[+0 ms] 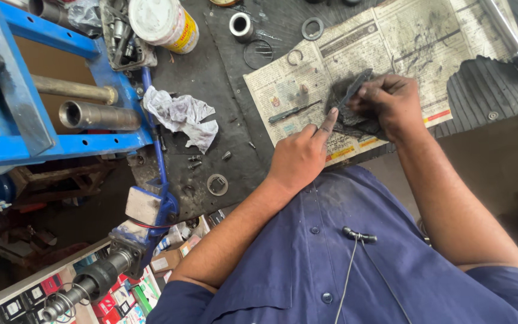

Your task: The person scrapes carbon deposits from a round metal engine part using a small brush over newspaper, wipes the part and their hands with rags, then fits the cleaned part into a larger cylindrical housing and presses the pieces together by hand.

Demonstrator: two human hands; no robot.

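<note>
Two hands [343, 126], black greasy rag [346, 111], crumpled, frayed

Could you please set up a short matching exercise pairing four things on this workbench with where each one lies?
Things:
1. crumpled rag
2. dark screwdriver
3. white tub
4. flat metal ring

Places:
A. at the top edge of the view, left of the newspaper
B. on the black mat, next to the blue frame
C. on the newspaper, just left of the left hand
D. on the mat just beyond the newspaper's far edge

Pairs: 1-B, 2-C, 3-A, 4-D
</note>
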